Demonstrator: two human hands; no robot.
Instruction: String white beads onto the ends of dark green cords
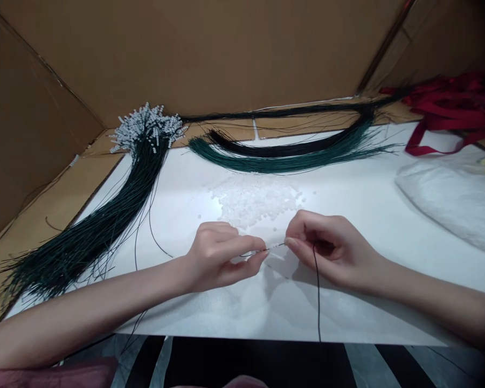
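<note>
My left hand (pixel 220 253) is closed in a pinch at the tip of a thin dark wire (pixel 317 302), with a small bead or two seemingly between the fingertips. My right hand (pixel 327 248) pinches the same wire just to the right, and the wire hangs down from it over the front edge of the white sheet (pixel 267 312). Both hands rest low on the sheet, fingertips almost touching. Right behind them lies a scatter of small clear beads (pixel 254 199).
A thick bundle of dark green wires with white beaded ends (pixel 105 215) lies at the left. More green and black wires (pixel 286 153) curve across the back. A clear plastic bag (pixel 452 199) and red ribbons (pixel 448 113) sit at the right. Brown cardboard walls (pixel 186 54) surround the area.
</note>
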